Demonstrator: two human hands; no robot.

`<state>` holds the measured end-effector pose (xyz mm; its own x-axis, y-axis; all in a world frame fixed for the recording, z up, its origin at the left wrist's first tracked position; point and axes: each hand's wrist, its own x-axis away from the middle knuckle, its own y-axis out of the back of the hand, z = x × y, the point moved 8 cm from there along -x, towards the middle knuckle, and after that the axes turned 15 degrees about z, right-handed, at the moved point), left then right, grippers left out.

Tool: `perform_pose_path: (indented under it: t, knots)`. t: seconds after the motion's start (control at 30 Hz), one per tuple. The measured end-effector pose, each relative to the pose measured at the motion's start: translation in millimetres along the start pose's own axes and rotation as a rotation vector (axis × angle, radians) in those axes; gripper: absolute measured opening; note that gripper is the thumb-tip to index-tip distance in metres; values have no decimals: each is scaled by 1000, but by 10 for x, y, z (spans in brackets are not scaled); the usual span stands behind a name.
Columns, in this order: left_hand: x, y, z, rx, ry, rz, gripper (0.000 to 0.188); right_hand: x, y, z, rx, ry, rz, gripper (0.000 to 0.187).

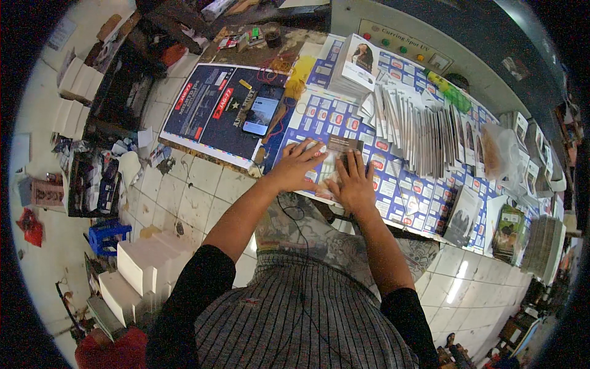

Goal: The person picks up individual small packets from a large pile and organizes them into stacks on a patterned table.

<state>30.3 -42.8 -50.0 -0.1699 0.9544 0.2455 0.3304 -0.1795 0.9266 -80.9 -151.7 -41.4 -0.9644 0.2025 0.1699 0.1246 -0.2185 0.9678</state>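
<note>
A thin printed booklet or folded leaflet [345, 144] with a dark brown upper strip lies on the table near its front edge. On the left side of it rests my left hand [297, 166], palm down, fingers stretched out. My right hand [355, 186] lies flat on its right and lower part, fingers apart. Between and under my hands a paler part of the printed piece shows; the rest is covered. Just to the right, a long fanned row of booklets [421, 132] leans across the table. Behind it stands a neat stack of booklets [356, 64] with a person pictured on top.
Blue-and-white printed sheets [384, 212] cover the table. A lit phone [263, 112] lies on a dark poster [206, 101] to the left. Yellow plastic [301, 75] and rubber bands lie nearby. A control panel [399, 46] stands behind. White paper stacks [141, 264] occupy the floor at left.
</note>
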Motion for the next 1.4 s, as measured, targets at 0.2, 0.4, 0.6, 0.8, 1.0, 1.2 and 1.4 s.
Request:
perform_pose_path:
  t: [0.2, 0.4, 0.6, 0.8, 1.0, 1.2, 1.4]
  knots:
    - [-20, 8, -5, -6, -2, 38, 101, 4, -14, -25, -8, 15, -16, 67]
    - [-16, 54, -48, 21, -22, 55, 95, 16, 103, 10, -23, 13, -2, 64]
    - [-148, 25, -76, 11, 2, 233, 102, 131, 239, -191, -125, -30, -61, 59]
    - [-182, 99, -95, -53, 53, 259, 101, 1138, 29, -1340, -126, -649, -331, 61]
    - [-338, 188, -283, -77, 133, 417, 114, 1046, 93, -1317, -426, -582, -202, 63]
    - [-433, 149, -328, -87, 201, 500, 123, 534, 321, -680, -286, -327, -147, 52]
    - [-495, 97, -330, -71, 238, 534, 126, 140, 422, -973, -37, -477, -229, 50]
